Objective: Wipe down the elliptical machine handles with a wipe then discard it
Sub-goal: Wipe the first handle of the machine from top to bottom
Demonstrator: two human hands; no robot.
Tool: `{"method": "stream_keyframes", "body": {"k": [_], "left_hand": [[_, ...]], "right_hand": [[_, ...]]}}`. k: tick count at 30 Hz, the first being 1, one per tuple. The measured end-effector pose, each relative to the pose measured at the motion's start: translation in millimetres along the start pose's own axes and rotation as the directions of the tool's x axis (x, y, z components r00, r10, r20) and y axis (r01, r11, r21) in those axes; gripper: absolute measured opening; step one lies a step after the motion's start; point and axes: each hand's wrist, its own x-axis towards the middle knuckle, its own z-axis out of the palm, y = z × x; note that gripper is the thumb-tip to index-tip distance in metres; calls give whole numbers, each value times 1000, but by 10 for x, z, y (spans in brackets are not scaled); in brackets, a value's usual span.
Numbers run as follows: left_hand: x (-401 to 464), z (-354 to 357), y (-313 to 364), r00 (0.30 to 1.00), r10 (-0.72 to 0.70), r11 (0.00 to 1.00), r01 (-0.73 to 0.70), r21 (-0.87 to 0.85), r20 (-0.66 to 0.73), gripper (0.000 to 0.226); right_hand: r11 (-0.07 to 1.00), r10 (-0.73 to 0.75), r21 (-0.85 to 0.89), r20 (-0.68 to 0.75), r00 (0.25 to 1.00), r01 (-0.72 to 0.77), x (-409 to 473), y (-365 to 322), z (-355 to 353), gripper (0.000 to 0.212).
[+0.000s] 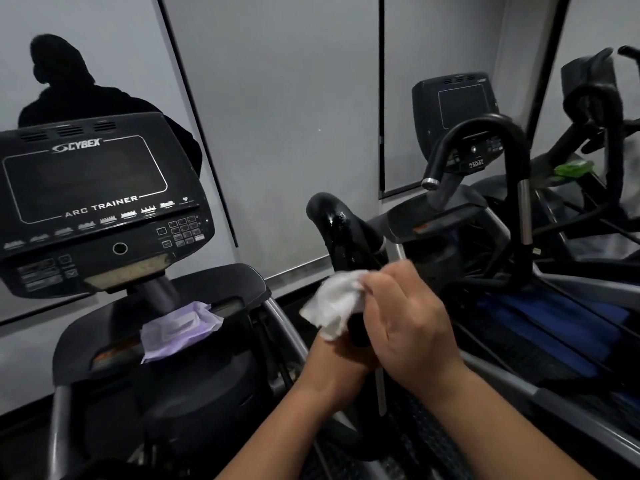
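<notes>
White wipe (pixel 336 304) in right hand (pixel 408 320) fingers (pixel 377 289)

The black console (pixel 100 202) of the nearest machine carries two readable markings in pale lettering. Above its dark screen stands the brand "CYBEX", with a swoosh-shaped logo to its left. Below the screen runs "ARC TRAINER" — flanked by thin outline strokes. Small icons and keypad buttons beneath are too small to read. On the second console (pixel 459 123), farther right, a small label reads "750AT" — its other markings are illegible.
</notes>
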Motion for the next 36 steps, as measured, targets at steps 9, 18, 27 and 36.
{"method": "stream_keyframes", "body": {"k": [9,18,27,36], "left_hand": [[-34,95,2,997,-24,999,26,28,-72,15],[75,63,102,990,106,984,-92,151,-91,34],[158,-96,46,997,-55,998,55,-3,-59,33],[209,-158,-7,986,-163,983,159,-95,-35,13]], "right_hand": [[998,46,46,-32,998,-44,287,-67,-65,12],[996,67,61,1,998,-67,109,-44,22,14],[997,47,63,30,998,-49,44,10,72,11],[1000,23,18,22,1000,-23,298,-3,218,10]]}}
